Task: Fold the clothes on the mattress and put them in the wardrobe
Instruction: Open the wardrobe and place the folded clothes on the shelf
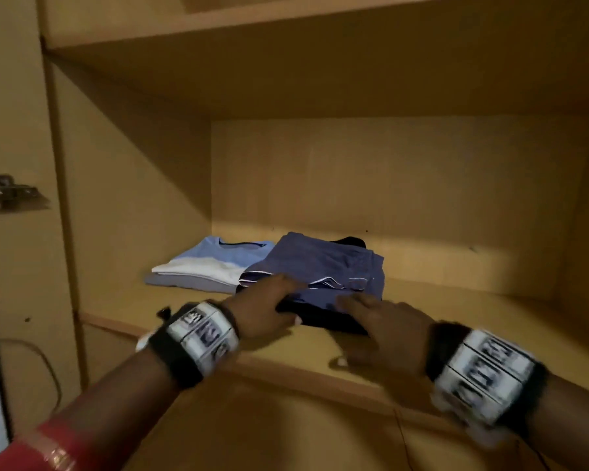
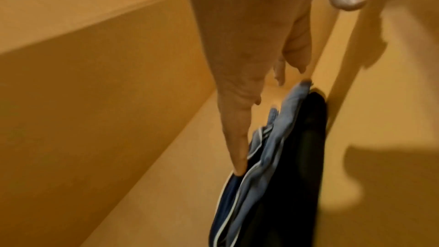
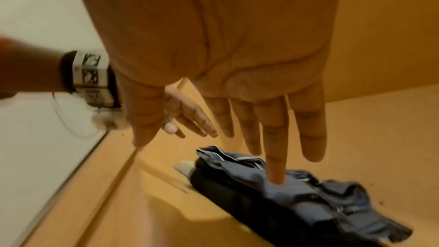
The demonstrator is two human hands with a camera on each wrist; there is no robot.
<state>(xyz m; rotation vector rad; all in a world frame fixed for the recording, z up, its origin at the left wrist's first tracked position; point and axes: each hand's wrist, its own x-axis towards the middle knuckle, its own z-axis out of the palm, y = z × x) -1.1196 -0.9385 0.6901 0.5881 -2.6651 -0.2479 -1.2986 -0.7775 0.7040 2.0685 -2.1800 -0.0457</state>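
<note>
dim, warm-lit tan wooden shelf (image 1: pixel 456 300), white wall (image 3: pixel 35 25)

Tan-yellow wooden wardrobe shelf (image 1: pixel 456 321). Folded mid-blue shorts with thin white piping (image 1: pixel 323 266) over a folded black garment (image 1: pixel 323 317). Folded tee, light blue above, white below, dark neckline trim (image 1: pixel 215 263). Black wrist straps with black-and-white marker patterns (image 1: pixel 201 338). Red sleeve cuff (image 1: pixel 38 447).
</note>
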